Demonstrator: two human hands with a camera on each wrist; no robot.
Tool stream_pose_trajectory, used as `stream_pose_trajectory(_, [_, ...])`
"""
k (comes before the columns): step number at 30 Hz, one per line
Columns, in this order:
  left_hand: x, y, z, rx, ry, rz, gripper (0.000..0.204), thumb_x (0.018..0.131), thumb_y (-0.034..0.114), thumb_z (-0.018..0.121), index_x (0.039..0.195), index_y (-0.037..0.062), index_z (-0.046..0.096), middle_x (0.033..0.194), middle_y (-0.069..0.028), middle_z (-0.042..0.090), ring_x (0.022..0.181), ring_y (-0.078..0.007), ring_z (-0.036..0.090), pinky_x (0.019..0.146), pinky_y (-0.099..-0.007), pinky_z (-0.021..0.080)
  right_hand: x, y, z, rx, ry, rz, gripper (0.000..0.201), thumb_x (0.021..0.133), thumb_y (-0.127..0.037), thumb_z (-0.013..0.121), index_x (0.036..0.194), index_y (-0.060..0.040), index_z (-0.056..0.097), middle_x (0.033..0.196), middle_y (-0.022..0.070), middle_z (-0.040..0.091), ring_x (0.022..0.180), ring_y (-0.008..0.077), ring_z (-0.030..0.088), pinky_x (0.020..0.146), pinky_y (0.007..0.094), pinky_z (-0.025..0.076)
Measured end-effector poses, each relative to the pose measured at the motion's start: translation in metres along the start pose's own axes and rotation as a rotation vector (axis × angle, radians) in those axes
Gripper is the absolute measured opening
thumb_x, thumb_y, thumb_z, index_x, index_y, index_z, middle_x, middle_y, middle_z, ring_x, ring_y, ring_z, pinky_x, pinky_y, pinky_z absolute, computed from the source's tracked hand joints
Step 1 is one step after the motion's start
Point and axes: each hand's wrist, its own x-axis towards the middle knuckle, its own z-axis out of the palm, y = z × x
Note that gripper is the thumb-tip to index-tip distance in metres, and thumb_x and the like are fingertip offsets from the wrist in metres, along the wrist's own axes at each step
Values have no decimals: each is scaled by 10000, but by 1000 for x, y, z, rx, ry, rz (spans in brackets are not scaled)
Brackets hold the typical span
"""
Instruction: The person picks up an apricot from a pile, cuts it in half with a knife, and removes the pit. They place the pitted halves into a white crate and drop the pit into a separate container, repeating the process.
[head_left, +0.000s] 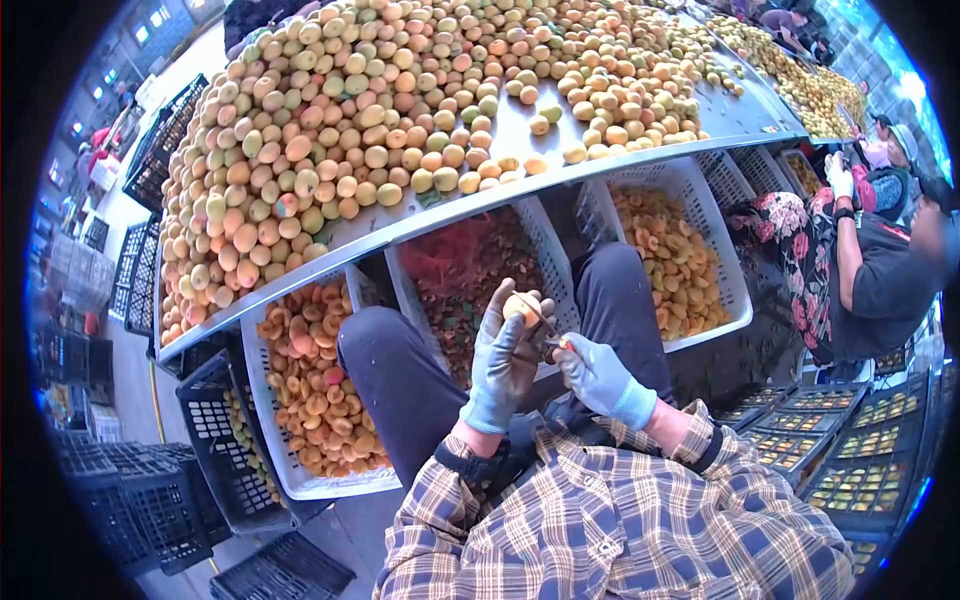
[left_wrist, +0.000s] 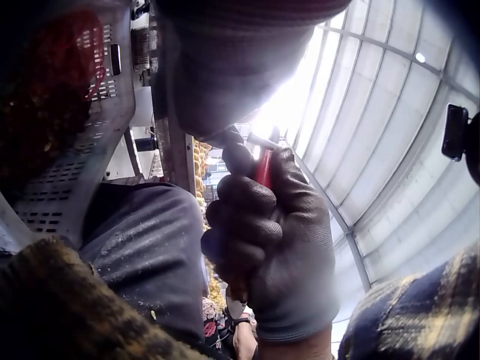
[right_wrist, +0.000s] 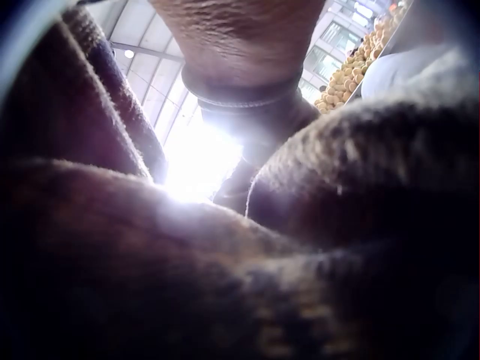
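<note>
Over the lap, my gloved left hand [head_left: 500,360] holds an apricot [head_left: 522,310] upright between thumb and fingers. My right hand [head_left: 605,382], in a matching pale blue glove, grips a small knife, its thin blade reaching to the apricot. In the left wrist view, the dark-palmed right hand [left_wrist: 262,232] has its fingers curled round the knife's red handle [left_wrist: 264,168]. The left hand's fingers mostly hide the apricot there. Sleeve cloth and glare fill most of the right wrist view, with the held things hidden.
A metal-edged table [head_left: 450,202] heaped with whole apricots stands in front. Below it are crates of apricot halves [head_left: 325,400] [head_left: 670,260] and a crate with red netting [head_left: 450,255] between the knees. Black crates [head_left: 225,440] stand left; another person [head_left: 850,260] sits at right near filled trays [head_left: 870,450].
</note>
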Motion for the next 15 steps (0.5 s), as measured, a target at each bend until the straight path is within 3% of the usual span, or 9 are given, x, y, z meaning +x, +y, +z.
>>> stream_pose_trajectory(1, [1, -1, 1, 4, -6, -6, 440, 940, 131, 553, 1350, 61, 410, 1200, -128, 569, 1137, -266, 558, 957, -394, 480, -1, -1, -1, 3, 8, -2, 324, 978, -345, 475, 920, -26, 486, 669, 223, 525, 660, 441, 547, 544, 394, 415])
stream_pose_trajectory(3, [2, -1, -1, -8, 6, -29, 415, 932, 121, 564, 1325, 58, 445, 1182, -125, 581, 1119, -260, 572, 960, -374, 487, -1, -2, 0, -131, 60, -76, 316, 986, -318, 477, 891, -16, 483, 597, 121, 474, 513, 192, 442, 507, 323, 382])
stream_pose_trajectory(4, [1, -1, -1, -18, 21, -37, 407, 917, 101, 582, 1303, 46, 468, 1161, -124, 593, 1109, -255, 581, 961, -363, 493, -1, -2, 1, -130, 66, -73, 316, 986, -305, 471, 888, -5, 476, 624, 199, 487, 526, 334, 477, 516, 376, 387])
stream_pose_trajectory(5, [3, -1, -3, -16, 21, -43, 407, 917, 101, 582, 1303, 46, 468, 1161, -124, 593, 1109, -255, 581, 961, -363, 493, 0, 1, 1, -128, 70, -69, 316, 986, -305, 471, 888, -5, 476, 624, 199, 487, 526, 334, 477, 516, 376, 387])
stream_pose_trajectory(7, [3, -2, -8, 48, 41, -43, 477, 878, 104, 644, 1312, 38, 457, 1177, -111, 581, 1116, -262, 580, 943, -362, 498, 0, 9, 4, -201, 95, -46, 293, 980, -283, 480, 903, 0, 490, 667, 219, 530, 619, 415, 544, 540, 383, 406])
stream_pose_trajectory(8, [2, -7, -7, 52, 43, -53, 477, 878, 104, 644, 1312, 38, 457, 1177, -111, 581, 1116, -262, 580, 943, -362, 498, 2, 13, 5, -195, 101, -39, 293, 980, -283, 480, 903, 0, 490, 667, 219, 530, 619, 415, 544, 540, 383, 406])
stream_pose_trajectory(10, [0, -17, -5, 88, 86, -63, 451, 880, 97, 642, 1288, 22, 465, 1137, -105, 602, 1080, -262, 603, 900, -348, 524, 9, 18, 6, -176, 112, 3, 274, 964, -278, 495, 946, -5, 514, 737, 254, 595, 769, 451, 587, 579, 458, 448])
stream_pose_trajectory(15, [3, -17, -5, 197, 128, -41, 315, 887, 147, 647, 1147, 4, 542, 1093, -122, 621, 996, -239, 634, 842, -315, 535, 13, 17, 3, -87, 46, 63, 317, 966, -281, 486, 1017, 29, 535, 853, 268, 624, 866, 439, 606, 673, 436, 481])
